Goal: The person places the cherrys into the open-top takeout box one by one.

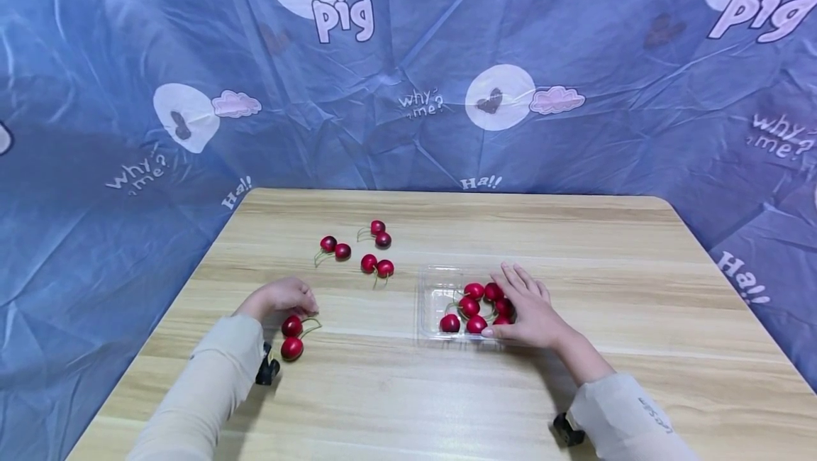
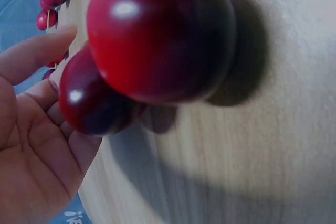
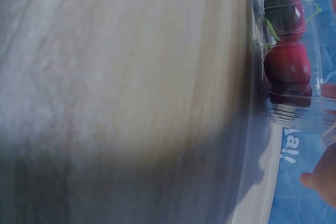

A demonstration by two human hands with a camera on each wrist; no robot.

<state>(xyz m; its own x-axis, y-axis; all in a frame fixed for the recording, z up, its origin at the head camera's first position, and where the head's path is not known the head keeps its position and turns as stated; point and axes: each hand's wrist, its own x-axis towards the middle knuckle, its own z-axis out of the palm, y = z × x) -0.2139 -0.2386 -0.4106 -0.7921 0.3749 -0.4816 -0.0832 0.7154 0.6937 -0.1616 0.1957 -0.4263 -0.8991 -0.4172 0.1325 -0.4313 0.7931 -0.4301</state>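
My left hand (image 1: 286, 296) is at the left of the table, fingers bent downward right beside a pair of red cherries (image 1: 292, 348) joined by green stems. In the left wrist view these cherries (image 2: 160, 38) loom large in front of the fingers, hiding some fingertips; a gap shows between the thumb (image 2: 39, 53) and the other fingers. A clear plastic box (image 1: 429, 305) with several cherries inside stands right of centre. My right hand (image 1: 526, 308) spans its right end, thumb at the near rim, fingers reaching to the far side. Through its wall, the right wrist view shows cherries (image 3: 287, 66).
Three more cherry pairs lie behind, between the left hand and the box: one at the left (image 1: 335, 248), one farther back (image 1: 380, 234) and one nearer the box (image 1: 377, 266). A blue printed cloth (image 1: 408, 142) hangs behind the wooden table (image 1: 383, 404).
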